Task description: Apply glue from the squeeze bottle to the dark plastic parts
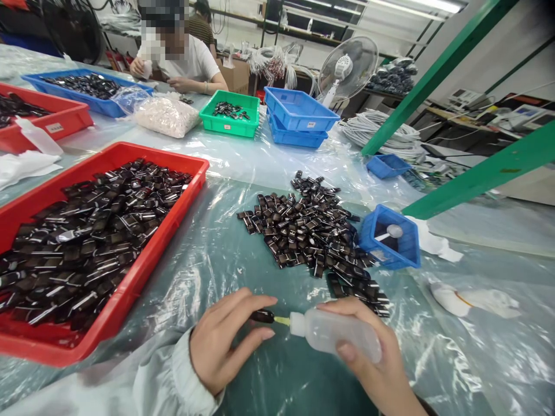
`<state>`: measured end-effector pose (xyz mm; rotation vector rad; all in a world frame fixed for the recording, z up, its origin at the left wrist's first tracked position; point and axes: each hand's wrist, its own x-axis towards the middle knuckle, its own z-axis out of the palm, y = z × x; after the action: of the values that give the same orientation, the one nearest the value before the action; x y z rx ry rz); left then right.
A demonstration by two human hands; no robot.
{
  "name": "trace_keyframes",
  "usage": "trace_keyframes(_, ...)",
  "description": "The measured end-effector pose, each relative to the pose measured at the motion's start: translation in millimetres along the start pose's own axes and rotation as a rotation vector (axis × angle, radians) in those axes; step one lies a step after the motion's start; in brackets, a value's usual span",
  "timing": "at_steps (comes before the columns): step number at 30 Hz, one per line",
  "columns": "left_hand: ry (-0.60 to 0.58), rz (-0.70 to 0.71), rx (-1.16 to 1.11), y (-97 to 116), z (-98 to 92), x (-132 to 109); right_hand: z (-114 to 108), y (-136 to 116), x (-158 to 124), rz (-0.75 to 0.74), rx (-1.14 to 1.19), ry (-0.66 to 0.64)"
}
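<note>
My left hand (225,341) pinches a small dark glossy part (262,316) between thumb and fingers, low in the middle of the view. My right hand (373,358) grips a translucent squeeze bottle (336,334) lying sideways. The bottle's yellowish nozzle tip touches the end of the dark part. Just beyond my hands lies a loose pile of the same dark parts (310,228) on the plastic-covered table (260,162). A big red tray (143,266) at my left holds many more of them.
A small blue bin (403,254) holding a white-tipped tool sits right of the pile, white cloths beside it. Farther back stand a green tray (229,124), stacked blue trays (299,118), a bag of white pieces (167,114), a fan (347,66). Another person in white (191,60) sits across. Green beams (437,72) cross at right.
</note>
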<state>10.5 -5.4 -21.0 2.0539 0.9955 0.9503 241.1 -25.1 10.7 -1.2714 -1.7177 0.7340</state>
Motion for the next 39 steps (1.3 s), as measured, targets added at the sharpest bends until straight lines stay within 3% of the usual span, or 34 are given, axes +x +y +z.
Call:
trace_keyframes(16, 0.071, 0.047, 0.026, -2.5, -3.2, 2.9, -0.2, 0.6, 4.3, 0.056, 0.046, 0.014)
trace_keyframes(39, 0.086, 0.088, 0.086, -2.9, -4.8, 1.8, -2.1, 0.6, 6.5, 0.094, 0.042, -0.027)
